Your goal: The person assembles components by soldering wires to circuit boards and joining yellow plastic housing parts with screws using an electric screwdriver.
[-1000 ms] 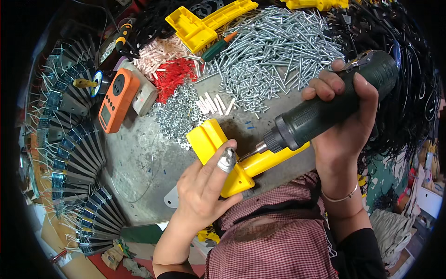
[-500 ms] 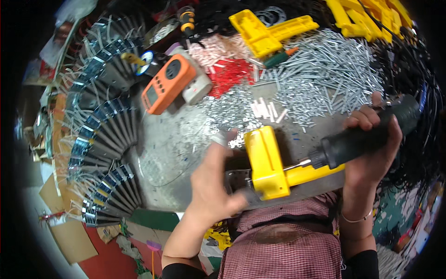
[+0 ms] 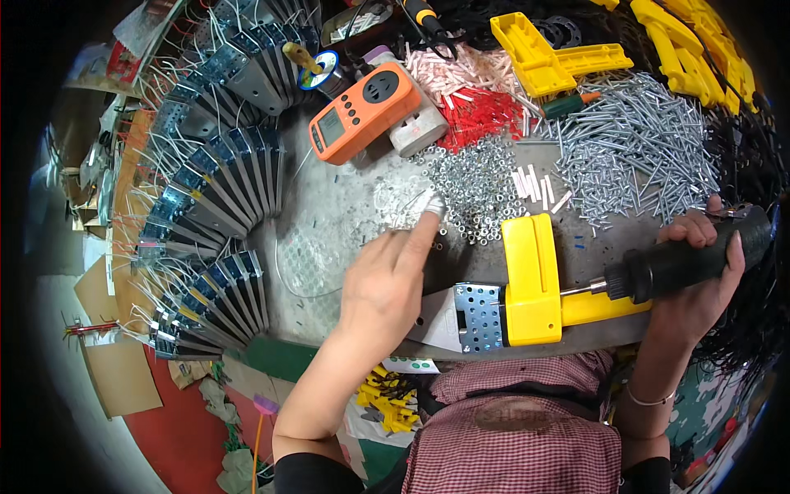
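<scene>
My right hand (image 3: 699, 284) grips a dark green electric screwdriver (image 3: 683, 262) whose bit points left into a yellow plastic bracket (image 3: 531, 280). The bracket lies at the near edge of the grey bench, joined to a perforated metal plate (image 3: 476, 317). My left hand (image 3: 387, 284) reaches forward with its index finger stretched out, the taped fingertip touching a heap of small silver nuts (image 3: 473, 185). It holds nothing that I can see.
A pile of long screws (image 3: 642, 148) lies at the back right, with red and pink plastic plugs (image 3: 469, 103), more yellow brackets (image 3: 551, 58) and an orange meter (image 3: 362, 111) behind. Finished metal parts with wires (image 3: 210, 206) fan out along the left. Black cables (image 3: 761, 156) crowd the right.
My left hand has let go of the yellow bracket and reached forward to the nuts. The bracket now lies flat at the bench edge, the screwdriver lower and more level.
</scene>
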Motion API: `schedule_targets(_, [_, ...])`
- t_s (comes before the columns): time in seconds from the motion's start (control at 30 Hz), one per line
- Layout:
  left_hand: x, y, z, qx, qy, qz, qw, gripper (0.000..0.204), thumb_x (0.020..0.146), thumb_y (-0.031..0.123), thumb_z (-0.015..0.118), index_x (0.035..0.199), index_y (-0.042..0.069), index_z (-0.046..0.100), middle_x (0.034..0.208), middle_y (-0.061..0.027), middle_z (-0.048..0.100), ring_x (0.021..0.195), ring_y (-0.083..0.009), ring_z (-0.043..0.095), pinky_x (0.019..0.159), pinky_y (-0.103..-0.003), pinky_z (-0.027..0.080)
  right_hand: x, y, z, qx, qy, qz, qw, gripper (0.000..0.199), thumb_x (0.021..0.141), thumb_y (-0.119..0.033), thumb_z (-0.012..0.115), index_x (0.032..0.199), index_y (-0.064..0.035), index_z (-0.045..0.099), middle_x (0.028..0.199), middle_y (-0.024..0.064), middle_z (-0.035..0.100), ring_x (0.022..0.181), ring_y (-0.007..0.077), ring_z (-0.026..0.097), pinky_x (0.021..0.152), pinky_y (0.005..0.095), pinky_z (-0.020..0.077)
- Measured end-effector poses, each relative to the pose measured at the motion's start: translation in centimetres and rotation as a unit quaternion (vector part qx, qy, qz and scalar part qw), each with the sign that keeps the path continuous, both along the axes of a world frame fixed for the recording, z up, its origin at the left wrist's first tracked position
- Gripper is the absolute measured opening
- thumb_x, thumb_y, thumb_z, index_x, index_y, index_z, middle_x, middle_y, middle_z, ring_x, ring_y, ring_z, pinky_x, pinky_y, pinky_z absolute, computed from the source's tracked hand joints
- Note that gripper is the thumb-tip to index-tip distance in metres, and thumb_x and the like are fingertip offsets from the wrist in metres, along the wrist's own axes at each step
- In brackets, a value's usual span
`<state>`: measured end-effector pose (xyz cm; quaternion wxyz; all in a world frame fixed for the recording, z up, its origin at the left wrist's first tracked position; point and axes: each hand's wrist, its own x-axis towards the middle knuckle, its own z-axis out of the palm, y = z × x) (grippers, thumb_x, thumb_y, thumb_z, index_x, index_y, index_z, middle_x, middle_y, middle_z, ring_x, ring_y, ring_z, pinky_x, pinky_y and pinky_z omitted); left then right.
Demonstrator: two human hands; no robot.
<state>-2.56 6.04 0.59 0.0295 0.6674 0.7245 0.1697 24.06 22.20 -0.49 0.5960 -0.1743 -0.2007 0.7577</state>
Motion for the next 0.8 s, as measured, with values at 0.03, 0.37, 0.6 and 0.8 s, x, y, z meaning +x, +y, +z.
schedule_targets(0.03, [0.0,-0.2,0.1,0.021,0.020,0.018,0.999,0.060,0.063,-0.010,0.057,0.122,-0.001,0.052,0.096,-0.0155,0.063,0.080,-0.0341,0.059,0.072,-0.042,0.049,0.0,0.0,0.0,0.005,0.007,0.003,1.000,0.042,0.094,-0.026,0.049,0.126,-0.0003,0.039,0.085,0.0026,0.043,0.080,0.0113,0.046,0.087,0.0316,0.0415])
schedule_targets(0.37, [0.4,1.8,1.4,-0.092,0.200,-0.036,0.975,0.008,0.072,0.007,0.057,0.079,0.005,0.058,0.078,-0.0066,0.054,0.075,-0.0253,0.058,0.066,-0.038,0.048,0.7,0.3,-0.3,0.020,0.048,0.055,0.997,0.039,0.093,-0.021,0.051,0.123,0.0005,0.039,0.087,0.0042,0.041,0.083,0.0147,0.047,0.089,0.0352,0.0412])
schedule_targets(0.6, [1.8,0.0,1.3,0.014,-0.102,-0.025,0.994,0.017,0.065,0.006,0.068,0.080,0.004,0.060,0.079,-0.0109,0.056,0.072,-0.0296,0.058,0.062,-0.037,0.047,0.5,0.4,-0.4,0.018,0.085,0.059,0.994,0.037,0.091,-0.018,0.052,0.120,0.0010,0.040,0.087,0.0053,0.042,0.084,0.0167,0.047,0.089,0.0368,0.0403])
schedule_targets(0.8, [4.9,-1.8,-1.5,0.107,-0.237,0.041,0.965,0.020,0.060,0.006,0.068,0.078,0.002,0.060,0.074,-0.0107,0.056,0.066,-0.0277,0.055,0.057,-0.034,0.044,0.2,0.3,-0.3,0.011,0.102,0.085,0.991,0.032,0.090,-0.017,0.054,0.114,0.0001,0.041,0.086,0.0050,0.043,0.084,0.0164,0.048,0.090,0.0371,0.0399])
